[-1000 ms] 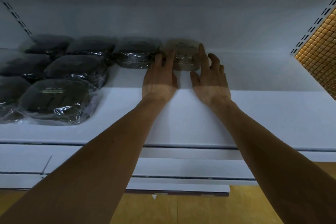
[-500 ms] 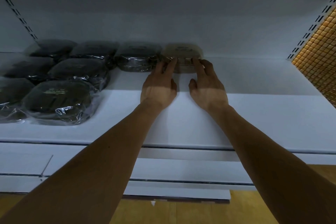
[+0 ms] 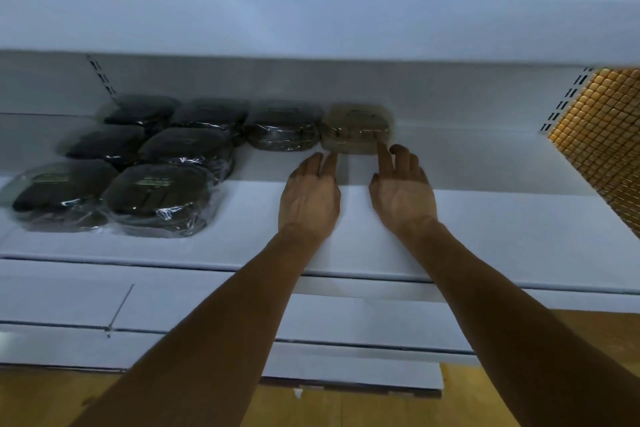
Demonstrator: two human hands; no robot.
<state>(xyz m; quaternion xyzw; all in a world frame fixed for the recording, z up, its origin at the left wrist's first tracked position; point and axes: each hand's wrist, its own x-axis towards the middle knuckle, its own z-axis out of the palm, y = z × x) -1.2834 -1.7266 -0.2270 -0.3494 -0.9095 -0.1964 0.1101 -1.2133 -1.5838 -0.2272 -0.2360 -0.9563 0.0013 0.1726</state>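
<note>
dark wrapped packs [image 3: 157, 199] are shown at the left of a white shelf [image 3: 502, 225], the left hand [image 3: 308, 199] is held straight-fingered just before a brown pack [image 3: 356, 128] ending the back row, touched by a forefinger of the right hand [image 3: 403, 194], likewise spread and holding nothing.

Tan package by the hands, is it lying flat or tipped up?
Lying flat: the tan package sits on the shelf with its broad top facing up.

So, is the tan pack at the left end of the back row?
No, the tan pack sits at the right end of that row, with a dark pack just to its left.
</note>
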